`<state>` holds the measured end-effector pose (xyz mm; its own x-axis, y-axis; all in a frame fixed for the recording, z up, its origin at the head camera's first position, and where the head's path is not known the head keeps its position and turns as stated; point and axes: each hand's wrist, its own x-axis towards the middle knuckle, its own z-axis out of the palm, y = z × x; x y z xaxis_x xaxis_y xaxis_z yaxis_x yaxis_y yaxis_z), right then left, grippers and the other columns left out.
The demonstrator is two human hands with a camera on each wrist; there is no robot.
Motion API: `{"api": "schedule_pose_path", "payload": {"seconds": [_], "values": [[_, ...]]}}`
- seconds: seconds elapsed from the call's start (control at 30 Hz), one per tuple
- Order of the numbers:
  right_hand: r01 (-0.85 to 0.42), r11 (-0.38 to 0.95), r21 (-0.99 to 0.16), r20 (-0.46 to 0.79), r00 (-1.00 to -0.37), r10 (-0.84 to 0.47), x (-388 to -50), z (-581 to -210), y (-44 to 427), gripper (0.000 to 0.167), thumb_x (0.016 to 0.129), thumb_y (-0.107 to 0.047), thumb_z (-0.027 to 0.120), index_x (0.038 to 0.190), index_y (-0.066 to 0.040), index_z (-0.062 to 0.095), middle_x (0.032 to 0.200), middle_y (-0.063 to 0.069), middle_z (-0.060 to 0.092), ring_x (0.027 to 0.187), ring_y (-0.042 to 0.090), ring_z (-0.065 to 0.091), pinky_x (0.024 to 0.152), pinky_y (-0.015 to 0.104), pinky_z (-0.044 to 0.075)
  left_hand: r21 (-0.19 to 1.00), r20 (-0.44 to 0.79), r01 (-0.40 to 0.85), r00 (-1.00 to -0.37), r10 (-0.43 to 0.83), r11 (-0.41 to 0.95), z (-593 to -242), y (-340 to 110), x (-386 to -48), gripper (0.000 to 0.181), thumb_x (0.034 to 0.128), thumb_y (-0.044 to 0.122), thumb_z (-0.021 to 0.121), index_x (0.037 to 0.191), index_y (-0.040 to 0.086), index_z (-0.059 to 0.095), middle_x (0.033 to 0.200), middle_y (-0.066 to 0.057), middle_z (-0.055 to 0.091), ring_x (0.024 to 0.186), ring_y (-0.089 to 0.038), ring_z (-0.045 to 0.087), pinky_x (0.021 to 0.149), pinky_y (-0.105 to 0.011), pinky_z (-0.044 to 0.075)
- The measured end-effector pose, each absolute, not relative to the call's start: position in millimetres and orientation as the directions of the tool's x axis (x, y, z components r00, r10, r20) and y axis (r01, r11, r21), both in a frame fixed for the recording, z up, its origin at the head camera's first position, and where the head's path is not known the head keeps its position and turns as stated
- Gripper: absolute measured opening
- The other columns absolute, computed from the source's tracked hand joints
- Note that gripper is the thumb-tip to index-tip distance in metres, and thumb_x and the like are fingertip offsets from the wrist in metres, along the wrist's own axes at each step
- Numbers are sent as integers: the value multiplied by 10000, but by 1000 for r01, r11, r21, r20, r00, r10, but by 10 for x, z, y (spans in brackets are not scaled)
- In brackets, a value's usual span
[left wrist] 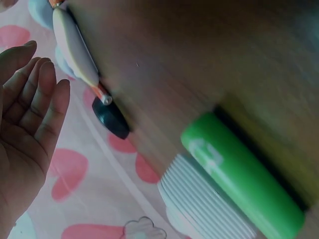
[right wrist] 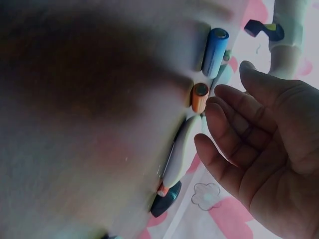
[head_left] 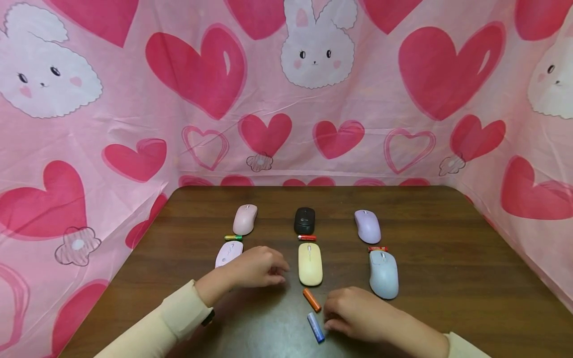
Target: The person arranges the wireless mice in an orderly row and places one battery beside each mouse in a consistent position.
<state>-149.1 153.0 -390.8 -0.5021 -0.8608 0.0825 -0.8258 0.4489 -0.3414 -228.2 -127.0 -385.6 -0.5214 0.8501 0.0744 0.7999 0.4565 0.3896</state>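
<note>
My left hand hovers between a pale lilac mouse, partly hidden by the wrist, and a yellow mouse. Its fingers are relaxed and hold nothing. A green battery lies beside a pale ribbed surface in the left wrist view; the left arm hides that battery from the head view. My right hand is just right of an orange battery and a blue battery. In the right wrist view its loosely bent fingers are empty.
Behind stand a pink mouse, a black mouse and a purple mouse. A green-yellow battery and red batteries lie between the rows. A blue-grey mouse sits at right. Heart-patterned cloth surrounds the wooden table.
</note>
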Motion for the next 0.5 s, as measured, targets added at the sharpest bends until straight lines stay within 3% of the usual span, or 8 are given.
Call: {"api": "schedule_pose_path", "payload": {"seconds": [0.5], "values": [[-819, 484, -307, 89, -531, -843, -1385, -3969, 1430, 259, 915, -448, 629, 755, -245, 620, 714, -209, 429, 599, -65, 382, 533, 136, 316, 296, 26, 870, -421, 907, 395, -3964, -949, -2225, 178, 860, 189, 744, 1025, 122, 727, 845, 112, 609, 718, 25, 489, 675, -127, 403]]}}
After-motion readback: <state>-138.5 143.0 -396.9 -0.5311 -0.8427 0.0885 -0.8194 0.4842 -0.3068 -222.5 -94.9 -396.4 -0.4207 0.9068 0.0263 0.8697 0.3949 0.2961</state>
